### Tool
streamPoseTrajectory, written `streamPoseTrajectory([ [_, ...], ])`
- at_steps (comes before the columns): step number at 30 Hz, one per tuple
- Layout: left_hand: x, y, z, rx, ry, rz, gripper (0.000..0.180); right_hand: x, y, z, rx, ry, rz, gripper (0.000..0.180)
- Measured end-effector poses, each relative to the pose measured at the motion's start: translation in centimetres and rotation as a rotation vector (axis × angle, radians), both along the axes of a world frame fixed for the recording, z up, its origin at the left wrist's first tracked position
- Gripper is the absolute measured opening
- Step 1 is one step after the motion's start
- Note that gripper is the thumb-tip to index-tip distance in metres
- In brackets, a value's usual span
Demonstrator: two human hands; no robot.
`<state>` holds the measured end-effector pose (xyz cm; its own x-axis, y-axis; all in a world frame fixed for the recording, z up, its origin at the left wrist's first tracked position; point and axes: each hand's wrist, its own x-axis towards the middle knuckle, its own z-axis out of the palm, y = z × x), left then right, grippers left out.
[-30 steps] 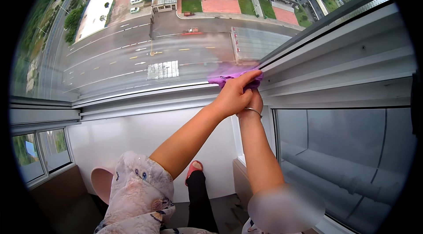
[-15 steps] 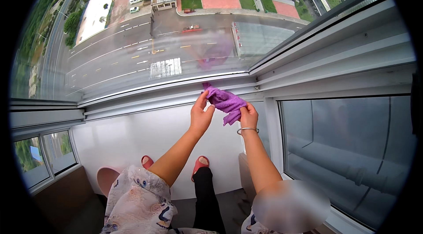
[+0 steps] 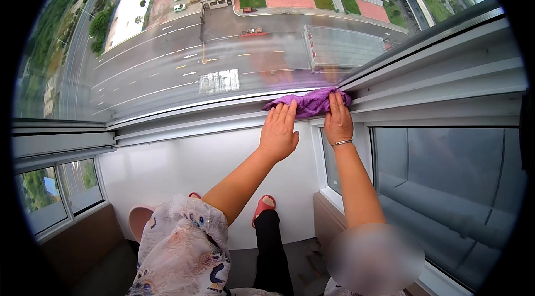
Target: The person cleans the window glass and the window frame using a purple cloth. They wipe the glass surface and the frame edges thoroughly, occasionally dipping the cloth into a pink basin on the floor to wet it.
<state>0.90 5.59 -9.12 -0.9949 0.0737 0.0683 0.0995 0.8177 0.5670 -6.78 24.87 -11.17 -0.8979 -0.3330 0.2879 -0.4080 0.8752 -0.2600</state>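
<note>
A purple cloth [image 3: 313, 104] lies bunched along the window sill, by the corner where the two window frames meet. My left hand [image 3: 280, 133] rests its outstretched fingertips on the cloth's left part, with the thumb held apart. Over the right part of the cloth, the fingers of my right hand [image 3: 337, 117] lie stretched out and press down. That wrist wears a silver bangle [image 3: 341, 142]. Both arms reach forward from below, and neither hand is closed round the cloth.
Frame rails [image 3: 189, 123] run along the sill, above a white panel [image 3: 212, 168]. Large glass panes [image 3: 234, 45] show a street far below. To the right stands another framed window [image 3: 446, 168]. A pink rounded object [image 3: 139, 221] is beside my patterned clothing; a red slipper [image 3: 263, 207] shows below.
Both hands have moved forward and right, bringing the purple cloth from in front of the sill down onto it. The fingers have gone from pinching the cloth to lying stretched out on it.
</note>
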Motion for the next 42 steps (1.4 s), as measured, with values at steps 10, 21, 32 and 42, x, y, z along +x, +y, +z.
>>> streamPoseTrajectory([
  [10, 3.1, -10.0, 0.4, -0.148, 0.083, 0.113, 0.072, 2.5, -10.1, 0.5, -0.171, 0.043, 0.102, 0.051],
  [21, 12.9, -32.8, 0.8, -0.171, 0.264, 0.360, 0.052, 10.9, -33.2, 0.5, -0.326, 0.018, 0.369, 0.045],
  [32, 17.7, -44.0, -0.3, 0.096, 0.228, 0.926, 0.065, 17.0, -51.5, 1.5, -0.313, -0.114, 0.546, 0.039],
  [42, 16.3, -42.0, 0.1, 0.062, 0.051, 1.094, 0.074, 18.8, -52.9, 1.4, -0.351, -0.119, 0.602, 0.038],
])
